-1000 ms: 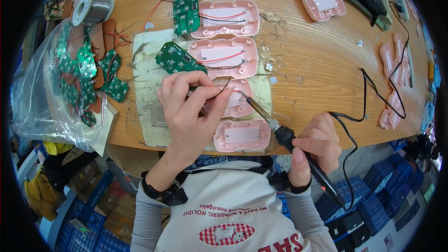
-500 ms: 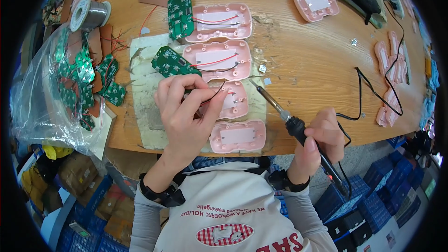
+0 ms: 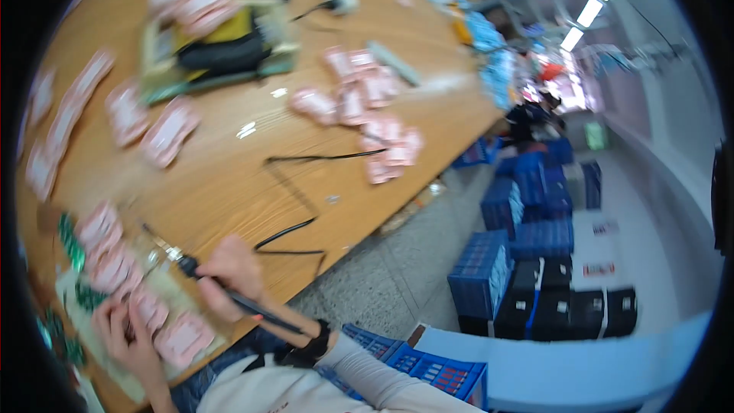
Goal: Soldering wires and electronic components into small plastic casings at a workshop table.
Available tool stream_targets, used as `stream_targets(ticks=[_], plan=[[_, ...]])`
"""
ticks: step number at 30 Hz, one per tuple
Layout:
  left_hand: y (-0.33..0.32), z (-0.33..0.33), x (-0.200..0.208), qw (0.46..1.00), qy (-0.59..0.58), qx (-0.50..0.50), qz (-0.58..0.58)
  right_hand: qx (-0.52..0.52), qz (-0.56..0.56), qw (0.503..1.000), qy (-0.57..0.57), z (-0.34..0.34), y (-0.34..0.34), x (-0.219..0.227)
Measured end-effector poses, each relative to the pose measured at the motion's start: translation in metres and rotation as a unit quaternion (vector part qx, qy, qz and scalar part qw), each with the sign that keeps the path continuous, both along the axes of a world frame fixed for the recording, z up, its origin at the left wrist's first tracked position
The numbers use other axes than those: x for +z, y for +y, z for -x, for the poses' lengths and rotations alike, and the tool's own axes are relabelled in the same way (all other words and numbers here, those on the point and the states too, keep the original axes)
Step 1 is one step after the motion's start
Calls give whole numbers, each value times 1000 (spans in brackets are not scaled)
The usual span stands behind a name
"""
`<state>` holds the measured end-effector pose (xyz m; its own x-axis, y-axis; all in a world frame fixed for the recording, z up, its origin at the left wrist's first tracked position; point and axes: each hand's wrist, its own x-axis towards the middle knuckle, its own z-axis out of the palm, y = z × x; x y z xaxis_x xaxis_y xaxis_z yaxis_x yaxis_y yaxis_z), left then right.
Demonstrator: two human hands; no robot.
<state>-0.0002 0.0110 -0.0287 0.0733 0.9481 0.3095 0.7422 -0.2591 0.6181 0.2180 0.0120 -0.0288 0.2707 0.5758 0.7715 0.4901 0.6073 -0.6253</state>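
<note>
The left forearm (image 3: 159, 393) rises from the lower edge, leaning leftward into the left hand (image 3: 128, 336), its back turned up and fingers bent; blur hides whether thumb and fingertips meet. The sleeved right forearm (image 3: 371, 376) slants up and left to the right hand (image 3: 233, 275), its fingers and thumb closed in a grip, well apart from the left.

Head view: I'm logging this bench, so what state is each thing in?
Soldering iron: held in the right hand
Left hand: curled, grip blurred
Front pink shell: lying flat, detail blurred
Black cable: bent, uncoiled
Green board: uncovered
Blue crates: stacked
Ceiling lights: lit
</note>
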Motion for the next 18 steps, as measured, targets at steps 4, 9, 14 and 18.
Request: stream_targets(ticks=[4,9,14,18], plan=[[-2,-1,-17,996,18,-43,-72,-57,-20,998,-12,-4,-5,4],[-11,-20,20,998,13,-45,-51,-101,19,995,-4,1,-14,-9],[-13,-15,27,999,-8,-22,-36,-83,13,996,21,9,-11,-1],[-7,-12,19,998,1,-24,-64,-76,27,997,18,5,-9,1]])
